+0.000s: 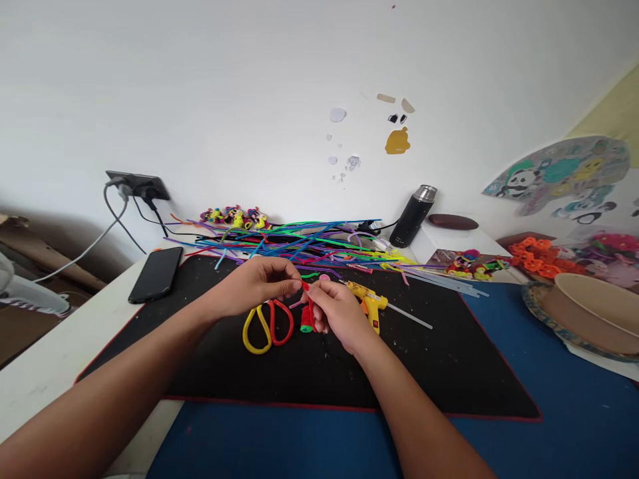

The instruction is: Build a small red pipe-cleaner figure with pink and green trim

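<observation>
Over the black mat (pixel 210 379), both hands meet at a small red pipe cleaner piece (pixel 307 316) with a green end at its bottom. My left hand (pixel 257 286) pinches the red strand at the top between thumb and forefinger. Closed around the piece's right side is my right hand (pixel 342 313), its fingers partly hiding it. Scissors (pixel 257 332) with one yellow and one red handle lie below my left hand, blades hidden. A yellow glue gun (pixel 369 303) with a glue stick in its back rests just beyond my right hand.
Loose coloured pipe cleaners (pixel 299 243) pile along the wall, with small finished figures (pixel 234 216) behind. A phone (pixel 156 274) lies left. A black flask (pixel 413 216) leans at the back. Clear glue sticks (pixel 449 283) and a beige bowl (pixel 599 306) are right.
</observation>
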A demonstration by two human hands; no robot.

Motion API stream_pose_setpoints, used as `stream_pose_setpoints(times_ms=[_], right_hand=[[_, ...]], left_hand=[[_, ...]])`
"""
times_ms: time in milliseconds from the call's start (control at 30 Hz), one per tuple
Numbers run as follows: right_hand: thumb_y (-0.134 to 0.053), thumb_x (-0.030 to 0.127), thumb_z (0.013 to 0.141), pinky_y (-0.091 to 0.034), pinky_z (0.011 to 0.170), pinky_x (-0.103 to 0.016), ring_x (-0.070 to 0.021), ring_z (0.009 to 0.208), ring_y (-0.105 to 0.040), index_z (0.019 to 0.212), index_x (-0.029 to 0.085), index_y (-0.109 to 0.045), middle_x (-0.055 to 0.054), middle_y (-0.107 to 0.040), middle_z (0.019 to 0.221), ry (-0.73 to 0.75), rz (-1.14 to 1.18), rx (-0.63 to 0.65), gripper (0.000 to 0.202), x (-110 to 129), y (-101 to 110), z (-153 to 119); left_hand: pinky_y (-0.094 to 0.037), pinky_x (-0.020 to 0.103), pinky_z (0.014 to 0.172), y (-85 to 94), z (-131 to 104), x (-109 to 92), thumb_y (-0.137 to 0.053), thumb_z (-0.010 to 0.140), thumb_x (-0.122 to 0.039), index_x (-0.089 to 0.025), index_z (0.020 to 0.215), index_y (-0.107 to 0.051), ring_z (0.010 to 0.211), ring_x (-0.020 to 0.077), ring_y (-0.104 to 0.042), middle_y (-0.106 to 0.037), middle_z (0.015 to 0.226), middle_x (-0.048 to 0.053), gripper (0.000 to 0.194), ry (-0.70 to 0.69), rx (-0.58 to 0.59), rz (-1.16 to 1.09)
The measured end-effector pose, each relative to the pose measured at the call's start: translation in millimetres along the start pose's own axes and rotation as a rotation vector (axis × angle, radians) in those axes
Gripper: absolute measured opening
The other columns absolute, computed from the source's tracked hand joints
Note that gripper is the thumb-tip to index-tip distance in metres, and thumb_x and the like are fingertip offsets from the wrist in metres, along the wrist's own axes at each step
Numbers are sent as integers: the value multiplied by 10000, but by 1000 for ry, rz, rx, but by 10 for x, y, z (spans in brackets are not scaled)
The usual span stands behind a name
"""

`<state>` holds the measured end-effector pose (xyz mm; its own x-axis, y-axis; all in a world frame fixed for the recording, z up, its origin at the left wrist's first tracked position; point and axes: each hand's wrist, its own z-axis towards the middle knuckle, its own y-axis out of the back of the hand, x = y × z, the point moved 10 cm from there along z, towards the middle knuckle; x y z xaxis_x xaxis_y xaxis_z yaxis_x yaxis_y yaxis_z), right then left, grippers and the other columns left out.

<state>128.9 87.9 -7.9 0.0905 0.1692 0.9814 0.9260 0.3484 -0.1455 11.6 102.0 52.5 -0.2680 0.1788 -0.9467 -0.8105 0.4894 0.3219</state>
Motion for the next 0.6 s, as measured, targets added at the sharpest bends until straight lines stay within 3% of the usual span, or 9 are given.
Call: stream_pose_setpoints(times_ms=[367,600], right_hand=[[-619,538,960,-334,445,-240,-93,403,-419,918,196,-677,79,-491,517,145,-149,-9,349,108,-18,-16],[-603,348,993,-294,561,-287,-142,556,-476,811,230,-678,19,-574,628,337,-658,-128,229,302,-66,-115]], left_hand=[[-480,229,554,94,49,-9,-819,804,-501,-164,786,-653,575,112,-564,-641,652,-10,376,-37,-186,-163],[-482,241,603,65,29,-14,-766,869,-468,-165,824,-666,641,128,-588,-656,717,2,322,-92,-196,-35]])
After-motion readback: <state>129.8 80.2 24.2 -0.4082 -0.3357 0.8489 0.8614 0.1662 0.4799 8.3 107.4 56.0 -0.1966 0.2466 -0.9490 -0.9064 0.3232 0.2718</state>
